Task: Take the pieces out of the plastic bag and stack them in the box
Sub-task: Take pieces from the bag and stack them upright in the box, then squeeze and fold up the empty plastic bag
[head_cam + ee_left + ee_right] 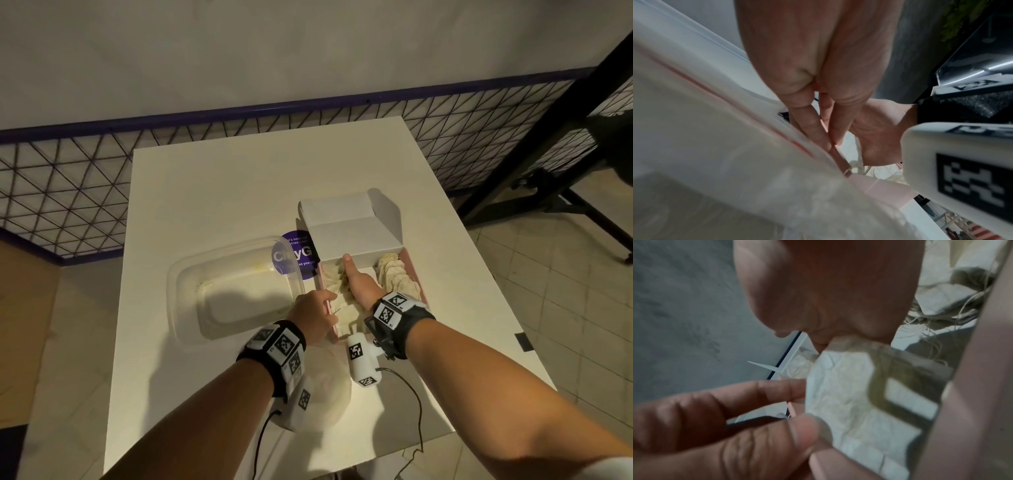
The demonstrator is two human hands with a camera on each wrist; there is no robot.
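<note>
At a white table [219, 192] filling mid-frame, an empty clear plastic tub [233, 287] sits left of centre beside an open pink box [416, 274] holding pale tea-bag-like pieces [394, 277]. The right hand [359, 284] reaches flat into the box, fingers straight among the pieces. The left hand [313, 313] pinches the box's left wall. A plastic bag [329, 383] lies lower centre.

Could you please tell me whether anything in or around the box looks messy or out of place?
Yes. The pieces inside the box lie crumpled, with loose strings tangled rather than neatly stacked. The clear plastic tub beside it holds only scattered crumbs.
</note>
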